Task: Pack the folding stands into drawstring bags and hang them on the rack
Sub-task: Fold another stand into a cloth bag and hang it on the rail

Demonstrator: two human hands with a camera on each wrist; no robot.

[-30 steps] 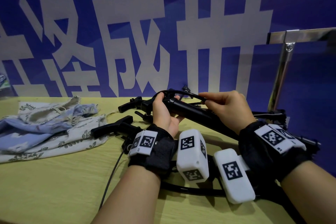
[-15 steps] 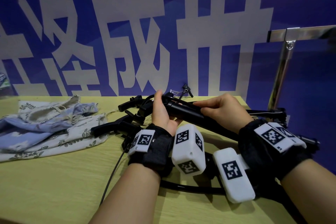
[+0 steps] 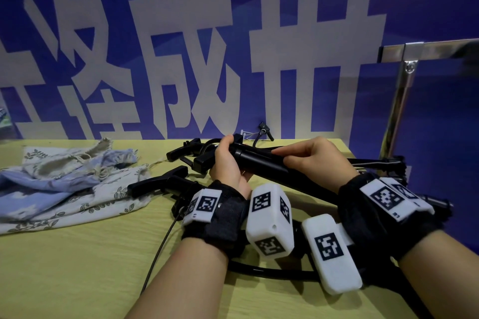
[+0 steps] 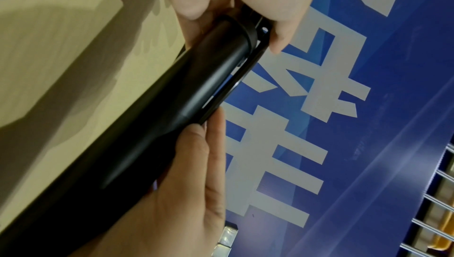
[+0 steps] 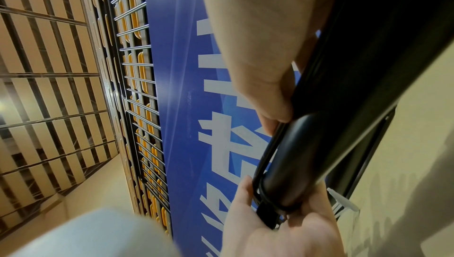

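I hold a black folding stand [image 3: 259,163] just above the table with both hands. My left hand [image 3: 229,153] grips its capped end [image 5: 282,193], and the same grip appears in the left wrist view [image 4: 245,9]. My right hand [image 3: 293,160] pinches a thin leg against the tube [image 5: 275,129]; its fingers [image 4: 196,164] lie along the tube. Crumpled drawstring bags [image 3: 64,184], blue and leaf-printed, lie at the left. The metal rack [image 3: 399,101] stands at the right edge.
More black folding stands lie on the yellow table [image 3: 77,267]: one beside the bags [image 3: 160,181], one behind my left hand [image 3: 181,153], another under my right wrist [image 3: 375,163]. A thin cable [image 3: 160,246] runs toward me. A blue banner [image 3: 259,33] backs the table.
Both hands and the stand have sunk a little toward the table. The thin leg that arched above the tube now lies pressed flat against it.
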